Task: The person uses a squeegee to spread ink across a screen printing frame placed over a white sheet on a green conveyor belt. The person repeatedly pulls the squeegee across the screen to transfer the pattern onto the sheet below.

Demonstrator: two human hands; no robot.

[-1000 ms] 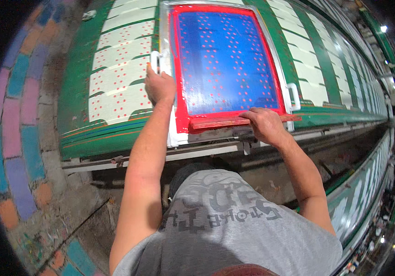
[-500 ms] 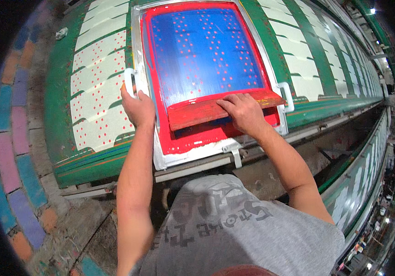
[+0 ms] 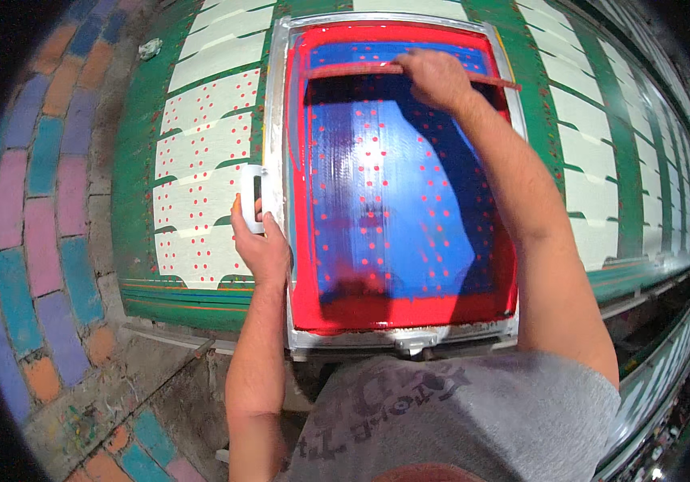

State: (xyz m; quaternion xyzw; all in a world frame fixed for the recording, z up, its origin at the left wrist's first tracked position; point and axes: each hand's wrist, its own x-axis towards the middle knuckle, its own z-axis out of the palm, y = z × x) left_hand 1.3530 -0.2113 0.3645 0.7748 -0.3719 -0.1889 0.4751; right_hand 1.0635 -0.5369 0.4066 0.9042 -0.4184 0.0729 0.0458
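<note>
A silk-screen frame (image 3: pixel 278 128) with a blue mesh (image 3: pixel 393 193) lies on a long green table; red dots pattern the mesh. Red ink (image 3: pixel 441 312) borders the mesh and pools along its near end. Across the far part of the screen stretches a red-smeared squeegee (image 3: pixel 353 71), which my right hand (image 3: pixel 435 79) grips from above near its middle. My left hand (image 3: pixel 263 249) is closed round the lower part of a white handle (image 3: pixel 255 178) on the frame's left side. My right forearm covers part of the frame's right side.
Left of the frame, pale cut panels (image 3: pixel 200 185) with red dots lie in a column on the green table (image 3: pixel 138 193). Plain pale panels (image 3: pixel 590 189) run in rows to the right. A painted brick floor (image 3: pixel 40 201) borders the table, and a metal rail (image 3: pixel 176 336) follows its near edge.
My right hand has pushed the squeegee from the near end of the screen to the far end. My left hand remains on the white handle. The view has shifted.
</note>
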